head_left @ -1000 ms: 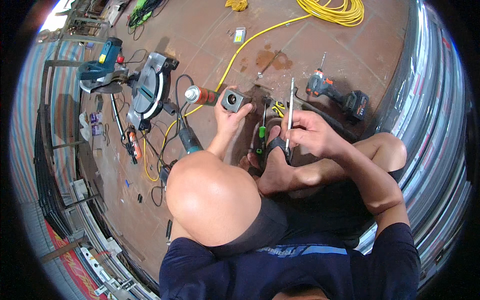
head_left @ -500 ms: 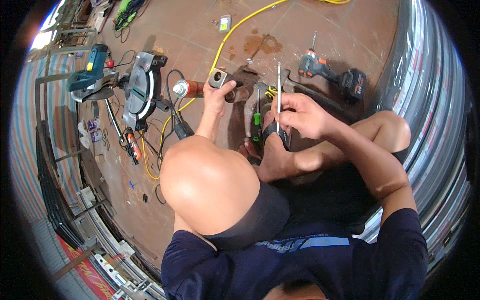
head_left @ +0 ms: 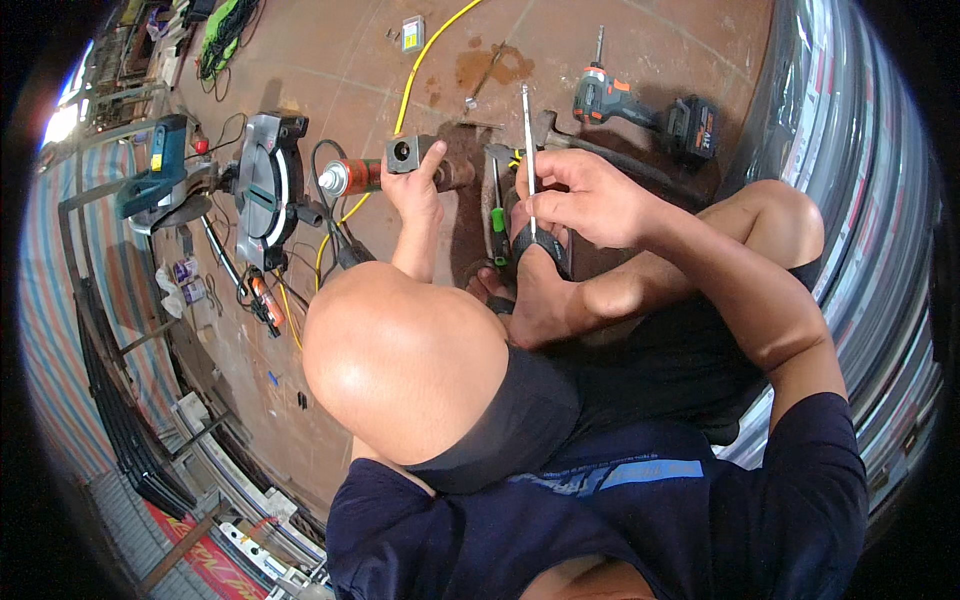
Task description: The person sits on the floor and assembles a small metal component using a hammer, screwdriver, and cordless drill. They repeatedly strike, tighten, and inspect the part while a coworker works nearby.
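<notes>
My left hand point(head_left: 413, 200) is closed around a dark metal block point(head_left: 404, 153) with a round hole in its near face. A brownish cylindrical part point(head_left: 455, 173) shows just right of it; whether the two are joined I cannot tell. Between the thumb and fingers of my right hand point(head_left: 595, 198) is a thin silver metal rod point(head_left: 528, 125), nearly upright in the picture and apart from the block. Below the rod are my feet in dark sandals point(head_left: 545, 250). A screwdriver with a green handle point(head_left: 498, 222) lies between the hands.
An orange spray can point(head_left: 350, 177) stands left of the block. Further left are a mitre saw point(head_left: 265, 190) and a yellow cable point(head_left: 408, 85). A cordless drill point(head_left: 615, 97) lies ahead with its battery point(head_left: 692, 130). Plastic-wrapped long profiles point(head_left: 850, 200) line the right side.
The whole view has shifted, so the floor and tools sit further left. The rod leans slightly more to the left at its far end. Both hands keep their holds.
</notes>
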The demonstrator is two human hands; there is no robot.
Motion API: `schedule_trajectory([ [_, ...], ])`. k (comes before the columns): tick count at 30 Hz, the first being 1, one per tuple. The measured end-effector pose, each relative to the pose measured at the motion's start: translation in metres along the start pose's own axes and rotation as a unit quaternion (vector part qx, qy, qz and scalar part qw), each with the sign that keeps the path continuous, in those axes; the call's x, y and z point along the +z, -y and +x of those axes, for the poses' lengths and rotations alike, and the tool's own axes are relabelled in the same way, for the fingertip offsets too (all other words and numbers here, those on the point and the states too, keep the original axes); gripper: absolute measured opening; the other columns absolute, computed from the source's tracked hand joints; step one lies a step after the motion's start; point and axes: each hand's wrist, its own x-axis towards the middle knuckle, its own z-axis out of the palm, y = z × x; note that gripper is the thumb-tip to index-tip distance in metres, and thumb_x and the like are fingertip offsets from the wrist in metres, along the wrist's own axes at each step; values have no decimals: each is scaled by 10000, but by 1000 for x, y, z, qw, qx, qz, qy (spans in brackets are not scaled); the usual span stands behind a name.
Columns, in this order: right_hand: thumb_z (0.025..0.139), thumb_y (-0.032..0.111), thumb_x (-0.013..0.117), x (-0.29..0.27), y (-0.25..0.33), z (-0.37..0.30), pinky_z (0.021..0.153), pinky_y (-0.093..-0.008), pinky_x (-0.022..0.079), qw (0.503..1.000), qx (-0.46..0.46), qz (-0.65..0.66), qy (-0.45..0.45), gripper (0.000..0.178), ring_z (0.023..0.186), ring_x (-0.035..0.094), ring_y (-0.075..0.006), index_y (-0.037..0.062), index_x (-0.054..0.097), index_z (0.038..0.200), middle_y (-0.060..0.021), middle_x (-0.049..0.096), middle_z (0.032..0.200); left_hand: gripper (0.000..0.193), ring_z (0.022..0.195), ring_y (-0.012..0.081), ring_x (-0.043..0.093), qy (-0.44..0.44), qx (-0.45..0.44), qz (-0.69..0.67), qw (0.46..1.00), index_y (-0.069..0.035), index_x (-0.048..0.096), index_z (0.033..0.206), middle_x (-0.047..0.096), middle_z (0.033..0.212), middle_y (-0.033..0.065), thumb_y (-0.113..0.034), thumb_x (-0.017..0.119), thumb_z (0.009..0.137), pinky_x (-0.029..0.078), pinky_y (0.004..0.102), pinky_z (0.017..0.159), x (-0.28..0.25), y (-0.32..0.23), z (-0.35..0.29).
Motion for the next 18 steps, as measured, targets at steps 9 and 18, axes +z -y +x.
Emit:
schedule_trajectory([
  [9,1041,130,699,-5,-7,1,807,-350,591,998,-34,-50,-15,140,889,699,-134,6,704,1105,-41,741,954,735,1074,155,698,-68,71,0,995,-29,564,1423,678,1201,52,13,999,832,608,329,934,24,19,-27],
  [18,1032,69,776,-7,-32,23,871,-376,632,962,-60,-223,-144,163,944,735,-144,13,740,1180,-92,801,1013,638,1055,149,735,-71,112,17,991,-31,605,1370,708,1207,64,1,949,834,639,330,927,26,29,-16],
])
